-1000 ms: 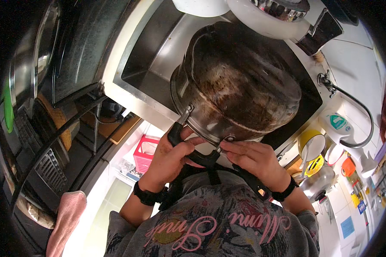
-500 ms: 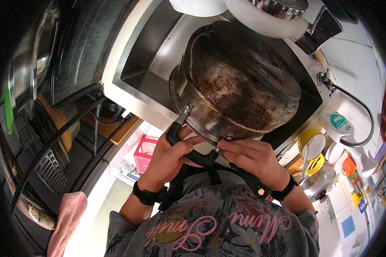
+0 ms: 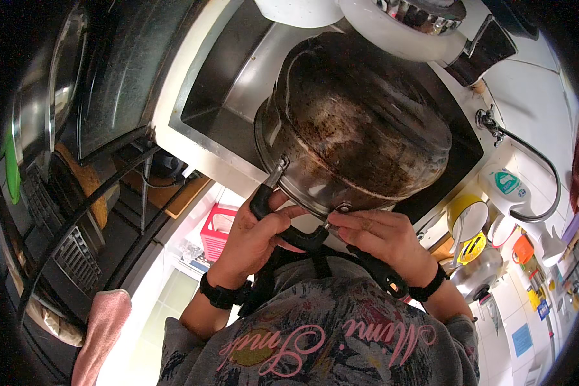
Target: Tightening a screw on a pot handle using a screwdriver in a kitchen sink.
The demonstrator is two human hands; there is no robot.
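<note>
We look down on a rectangular stainless-steel sink (image 3: 264,61) set in a white surface (image 3: 185,166). Over it we have a large round metal pot (image 3: 373,122), tipped so that its blackened, brown-stained outside faces up; its rim is at the lower left, near our body, and the base points to the upper right. We cannot tell whether the pot touches the basin. Below the pot we see our grey short-sleeved shirt (image 3: 315,321) with pink lettering. A white rounded vessel with a black handle (image 3: 402,42) shows at the top edge, beyond the pot. At the lower left hangs a pink cloth (image 3: 101,331).

Our left hand (image 3: 248,238) is closed around a black looped handle (image 3: 312,240) fixed to the pot's side near the rim. Our right hand (image 3: 379,235) is narrow, its fingers bunched together on the handle's right metal arm, just beside the rivet; we cannot make out its thumb.

To the right of the sink we find a white plastic bottle with a green label (image 3: 505,186) and, near it, a yellow cup (image 3: 455,215). A red-pink plastic basket (image 3: 215,239) sits left of our left hand. We wear black wristbands (image 3: 222,293) on both wrists, and a small metal valve (image 3: 490,124) feeds a black hose (image 3: 559,186) at the wall.
</note>
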